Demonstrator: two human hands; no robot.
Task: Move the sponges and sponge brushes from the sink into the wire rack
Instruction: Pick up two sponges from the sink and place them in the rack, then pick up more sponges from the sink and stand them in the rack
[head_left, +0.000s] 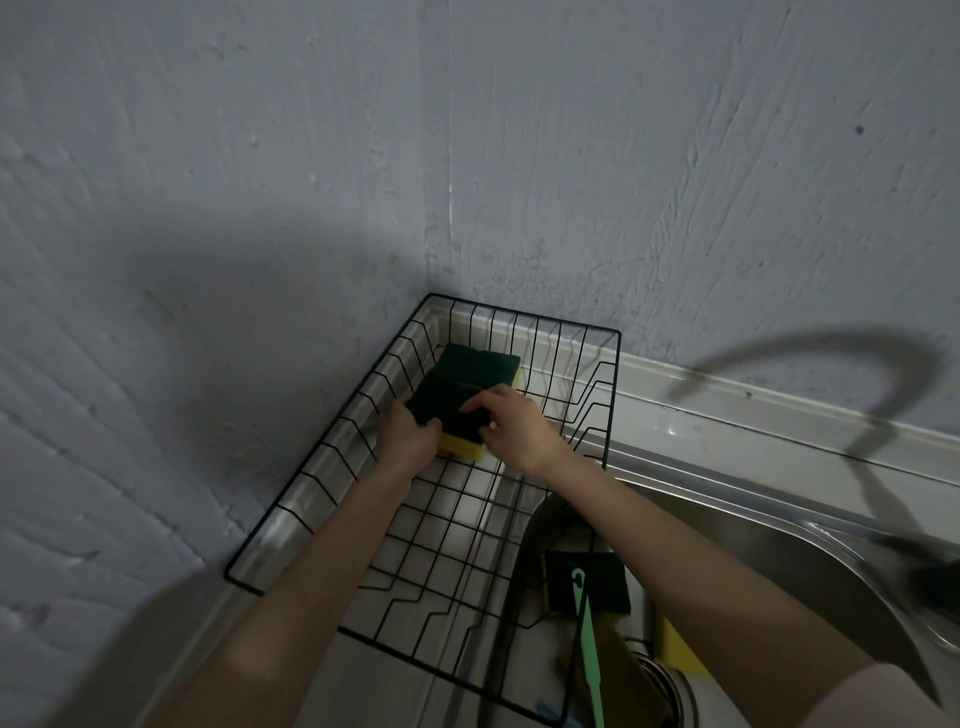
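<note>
Nearest the camera, down in the steel sink (727, 525), a dark-topped sponge (597, 582) lies with a green-handled sponge brush (589, 649) crossing it, and the yellow edge of another sponge (675, 647) shows just beside the drain; these are not yet moved. Left of the sink, the black wire rack (332, 467) sits on the steel desk (363, 686), in the corner. Farther into the rack, the left hand (408, 434) and right hand (511, 428) both close on a green-and-yellow sponge (457, 418), left grip on its near corner, right fingers pressing its scouring top. It touches another sponge (480, 364) lying beyond it against the rack's far wall. Such sponges are likely light, soft and possibly wet, so pinching the yellow foam sides should hold well. Behind the rack rise rough, pale plastered walls (623, 156), dimly lit and shadowed.
</note>
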